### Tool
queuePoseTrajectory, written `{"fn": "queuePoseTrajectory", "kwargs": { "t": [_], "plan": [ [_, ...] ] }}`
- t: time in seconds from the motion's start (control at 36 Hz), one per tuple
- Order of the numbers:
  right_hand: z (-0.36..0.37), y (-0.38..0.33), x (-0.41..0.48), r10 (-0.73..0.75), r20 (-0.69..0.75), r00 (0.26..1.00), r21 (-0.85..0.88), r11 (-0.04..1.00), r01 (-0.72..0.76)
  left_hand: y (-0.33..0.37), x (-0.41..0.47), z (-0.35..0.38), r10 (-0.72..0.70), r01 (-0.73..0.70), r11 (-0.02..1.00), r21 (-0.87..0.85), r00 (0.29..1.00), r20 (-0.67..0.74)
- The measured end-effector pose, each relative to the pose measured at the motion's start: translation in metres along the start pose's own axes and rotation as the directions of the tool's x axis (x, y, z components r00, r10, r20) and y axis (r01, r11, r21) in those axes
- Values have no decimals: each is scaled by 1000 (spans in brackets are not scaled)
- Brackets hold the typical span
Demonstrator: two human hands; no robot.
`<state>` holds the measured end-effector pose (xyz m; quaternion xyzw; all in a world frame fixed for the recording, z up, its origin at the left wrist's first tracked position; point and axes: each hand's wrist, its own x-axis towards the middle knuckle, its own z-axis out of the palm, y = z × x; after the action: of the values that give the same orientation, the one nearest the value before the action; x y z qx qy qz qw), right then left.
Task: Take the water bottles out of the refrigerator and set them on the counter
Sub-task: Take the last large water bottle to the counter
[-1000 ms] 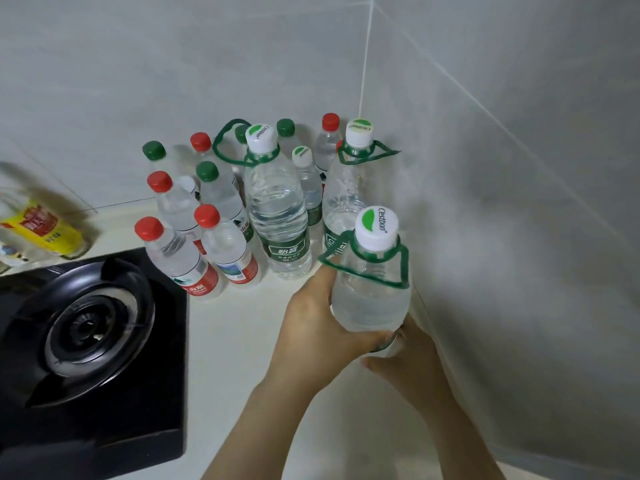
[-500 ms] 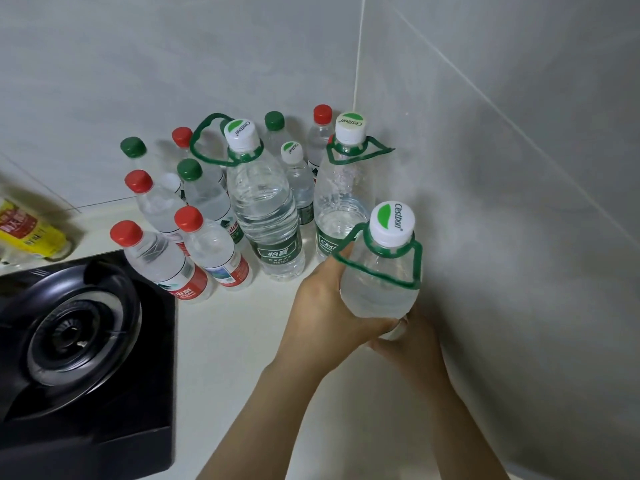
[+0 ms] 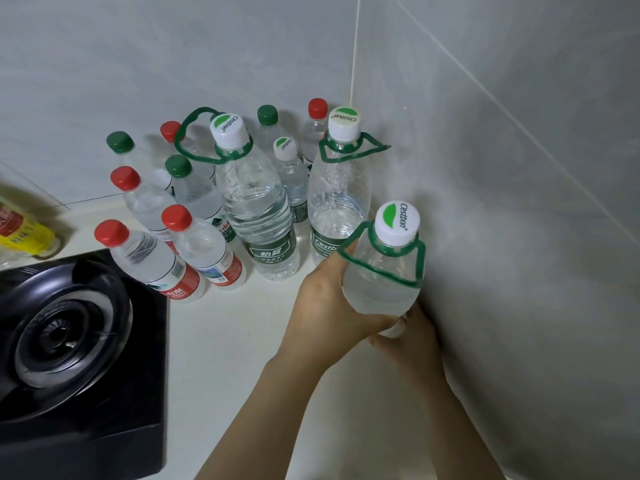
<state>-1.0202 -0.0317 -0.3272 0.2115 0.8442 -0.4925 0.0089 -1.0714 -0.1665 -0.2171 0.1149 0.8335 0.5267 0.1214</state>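
Here, pale counter, grey tiled walls; black stove at left

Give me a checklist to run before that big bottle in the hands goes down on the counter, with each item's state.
1. Grip: left hand and right hand both hold the big bottle low on its body: ok.
2. Cap seated on the big bottle: ok.
3. Landing room: bare counter lies left of the hands: ok.
4. Gap to the half-full bottle right behind: cannot tell, the two overlap in this view.
5. Base already down on the counter: cannot tell, the hands hide it.
6. Stove off to the left, apart from both hands: ok.
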Motion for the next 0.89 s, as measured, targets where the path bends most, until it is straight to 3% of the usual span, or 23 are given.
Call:
{"fn": "queuePoseTrajectory", "kwargs": {
  "t": [0.11, 0.42, 0.53, 0.72, 0.89],
  "plan": [
    [2, 3, 5, 12, -17, 1000, -28, 1000, -13, 1, 1, -1, -2, 2, 1000, 1, 1000, 21],
    [-2, 7, -2, -51, -29, 998, 94, 994, 53, 0, 4, -3, -8, 5, 1000, 28, 995, 102],
    [-1, 11, 1, -110, 34, 993, 99, 989, 107, 1, 5, -7, 5, -7, 1000, 15, 988, 156],
    [-1, 7, -8, -119, -57, 991, -7, 993, 118, 1, 7, -13, 27, -35, 999, 32, 973, 231],
    [-6, 2, -15, -120, -98, 988, 2, 993, 121, 1, 6, -15, 35, -40, 999, 20, 975, 220]
  ]
}}
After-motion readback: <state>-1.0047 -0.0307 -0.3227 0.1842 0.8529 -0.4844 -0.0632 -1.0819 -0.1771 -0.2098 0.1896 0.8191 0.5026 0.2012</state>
